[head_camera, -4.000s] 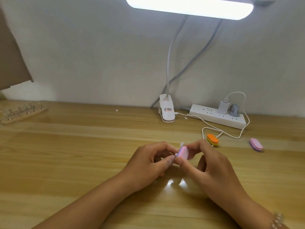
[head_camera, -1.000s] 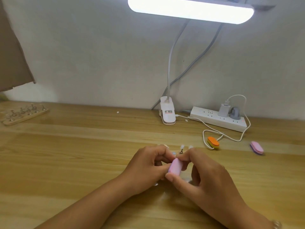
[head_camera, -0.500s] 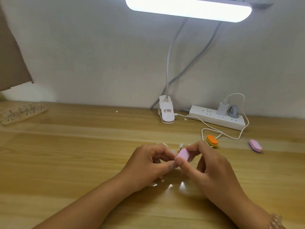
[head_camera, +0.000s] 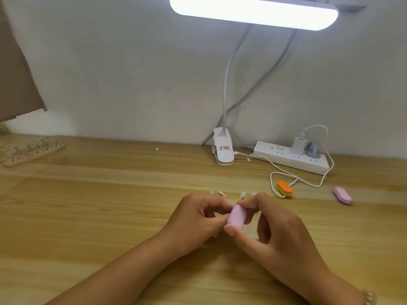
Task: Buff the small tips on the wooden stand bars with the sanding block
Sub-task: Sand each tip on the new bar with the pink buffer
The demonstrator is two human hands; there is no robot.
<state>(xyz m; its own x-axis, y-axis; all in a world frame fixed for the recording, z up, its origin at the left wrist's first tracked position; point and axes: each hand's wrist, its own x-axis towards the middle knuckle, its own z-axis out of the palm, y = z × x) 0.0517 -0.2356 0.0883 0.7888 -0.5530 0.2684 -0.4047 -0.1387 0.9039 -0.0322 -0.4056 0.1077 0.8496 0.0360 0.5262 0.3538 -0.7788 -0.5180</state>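
Nearward of the lamp clip [head_camera: 223, 150], the right hand [head_camera: 275, 234] grip pinches the pink sanding block [head_camera: 236, 217], long axis slanting away. The small tip [head_camera: 232, 202], pinched in the left hand [head_camera: 193, 221], lies just left.

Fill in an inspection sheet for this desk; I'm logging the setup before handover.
Surface: wooden desk, with pale specks near the wall.
Job's things: pink sanding block against the small tips between the hands; stand bar with tips at far left.
Clutter: orange block and second pink block lying at right.
Hands: right hand pinches the sanding block; left hand is curled, pinching at the small tips, hold mostly hidden.
Cables: white cable runs from the charger in the power strip and loops by the orange block.
Surroundings: lit clip lamp, white wall, brown sheet at left.
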